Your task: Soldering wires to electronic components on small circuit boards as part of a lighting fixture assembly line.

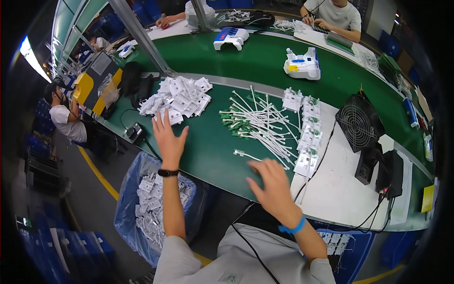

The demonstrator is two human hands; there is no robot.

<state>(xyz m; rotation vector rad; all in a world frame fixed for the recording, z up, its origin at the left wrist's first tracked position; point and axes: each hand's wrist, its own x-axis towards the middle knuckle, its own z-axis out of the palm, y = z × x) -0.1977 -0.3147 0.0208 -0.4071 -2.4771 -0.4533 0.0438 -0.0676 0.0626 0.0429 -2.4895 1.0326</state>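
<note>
My left hand (169,142) reaches up with its fingers spread, its fingertips at the near edge of a heap of white plastic housings (182,97). Nothing is in that hand. My right hand (272,189) hovers by the bench's near edge, thumb apart from loosely bent fingers, and no held thing shows. Just beyond it, a single white cable with a small green circuit board (241,153) lies apart from a bundle of similar white cables (269,123). To the right of the bundle, several white housings with boards fitted (309,135) stand in a column.
A blue-lined bin (125,208) of white parts stands below the bench at left. A black fan (354,120) and black power boxes (371,163) with cords occupy the right side. White-and-blue devices (302,64) sit on the green conveyor (265,57) beyond. Other people work across and at far left.
</note>
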